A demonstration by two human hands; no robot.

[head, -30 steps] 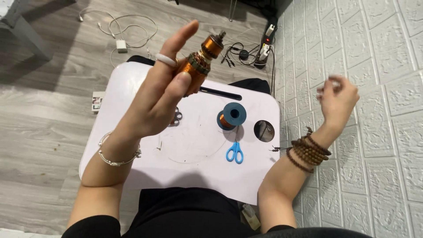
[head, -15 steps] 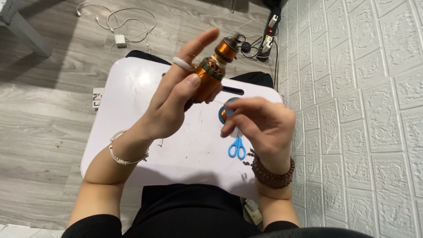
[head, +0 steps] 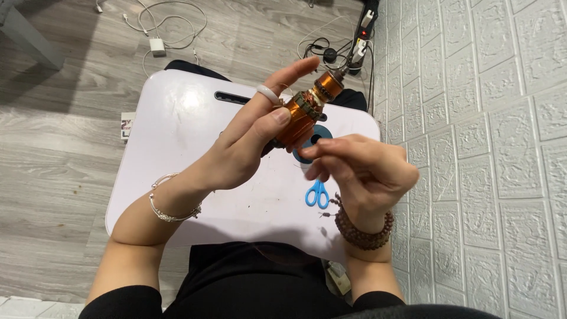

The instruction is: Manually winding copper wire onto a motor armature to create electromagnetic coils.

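Note:
My left hand holds a copper-wound motor armature upright above a white lap table, thumb pressed on its orange windings, index finger stretched out behind it. A white ring sits on that hand and a silver bracelet on its wrist. My right hand is just below and right of the armature, fingertips pinched together near its lower end; whether a thin wire is between them I cannot tell. A brown bead bracelet circles the right wrist.
Blue-handled scissors lie on the table under my right hand. A blue wire spool is partly hidden behind my fingers. Cables, a white charger and a power strip lie on the grey floor. A white brick-pattern wall runs along the right.
My right hand came in from out at the right to just below the armature, its fingers now pinched. My left hand kept the armature raised, drifting slightly right.

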